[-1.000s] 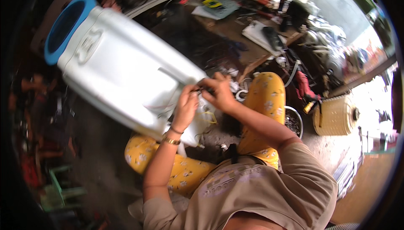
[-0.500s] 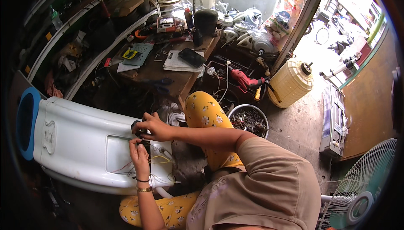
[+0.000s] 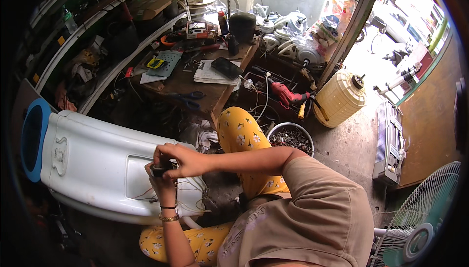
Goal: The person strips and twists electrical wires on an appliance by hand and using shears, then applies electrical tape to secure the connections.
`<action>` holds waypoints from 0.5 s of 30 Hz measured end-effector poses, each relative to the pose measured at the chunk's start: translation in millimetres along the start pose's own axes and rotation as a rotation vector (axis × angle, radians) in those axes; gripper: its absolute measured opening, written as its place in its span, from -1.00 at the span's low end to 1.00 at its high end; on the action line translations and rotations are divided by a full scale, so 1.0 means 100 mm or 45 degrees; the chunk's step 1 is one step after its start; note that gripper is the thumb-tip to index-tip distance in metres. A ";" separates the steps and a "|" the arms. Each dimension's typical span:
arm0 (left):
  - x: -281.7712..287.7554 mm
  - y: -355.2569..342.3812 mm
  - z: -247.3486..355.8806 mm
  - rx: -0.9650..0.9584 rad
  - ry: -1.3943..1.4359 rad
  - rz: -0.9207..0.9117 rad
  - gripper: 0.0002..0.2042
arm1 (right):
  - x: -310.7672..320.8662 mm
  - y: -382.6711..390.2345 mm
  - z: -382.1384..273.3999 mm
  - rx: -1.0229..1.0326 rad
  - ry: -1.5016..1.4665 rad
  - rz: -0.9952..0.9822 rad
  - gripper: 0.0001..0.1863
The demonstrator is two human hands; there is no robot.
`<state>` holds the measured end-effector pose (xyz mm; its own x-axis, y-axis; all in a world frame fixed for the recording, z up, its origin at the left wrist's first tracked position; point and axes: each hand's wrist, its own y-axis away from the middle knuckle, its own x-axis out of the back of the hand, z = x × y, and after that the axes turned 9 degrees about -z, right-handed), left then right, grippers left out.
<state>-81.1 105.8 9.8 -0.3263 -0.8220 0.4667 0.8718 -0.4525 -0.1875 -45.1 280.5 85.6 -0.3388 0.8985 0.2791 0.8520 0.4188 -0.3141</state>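
Observation:
A long white plastic appliance housing (image 3: pixel 97 145) lies on its side at the left, with a blue-rimmed opening (image 3: pixel 32 140) at its far end. Over its recessed rectangular panel, my two hands meet around a small black part (image 3: pixel 159 170), whose kind I cannot make out. My right hand (image 3: pixel 181 159) arches over it, thumb and fingers closed on it. From below, my left hand (image 3: pixel 163 187) grips the same part, its fingers mostly hidden behind the right. Thin loose wires (image 3: pixel 193 184) trail from the housing's near end, beside my left wrist.
A cluttered wooden table (image 3: pixel 168 86) carries scissors (image 3: pixel 188 99), a phone (image 3: pixel 225 68) and papers. Near my knee stand a bucket of scraps (image 3: pixel 293 137), a red power drill (image 3: pixel 288 93) and a yellowish plastic drum (image 3: pixel 341 96). A fan (image 3: pixel 420 233) stands at lower right.
My hands have come closer together and slightly lower, and the right hand now covers more of the left. The black part has turned and shows more plainly between them.

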 end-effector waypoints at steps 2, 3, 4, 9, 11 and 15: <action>0.08 0.08 0.14 -0.111 0.080 -0.031 -0.74 | -0.09 0.09 0.08 0.088 0.424 0.087 -0.52; 0.08 0.10 0.11 -0.049 0.303 -0.026 -0.76 | -0.15 0.14 0.13 0.064 0.550 0.099 -0.50; 0.02 0.08 0.06 0.013 0.528 -0.014 -0.78 | -0.19 0.18 0.20 0.043 0.676 0.107 -0.47; 0.03 0.06 0.03 0.246 0.745 -0.230 -0.85 | -0.16 0.14 0.62 -0.320 0.918 0.219 -0.54; 0.11 0.08 0.06 0.365 0.856 -0.273 -0.82 | -0.21 0.10 0.74 -0.171 1.081 0.235 -0.63; 0.11 0.18 -0.02 0.434 1.078 -0.199 -0.85 | -0.31 -0.04 0.72 -0.113 1.053 0.257 -0.69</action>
<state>-69.7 88.0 9.7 -0.4904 -0.7995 -0.3469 0.8118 -0.5638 0.1518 -66.6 260.8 12.7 0.1938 0.5555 0.8086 0.9044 0.2182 -0.3667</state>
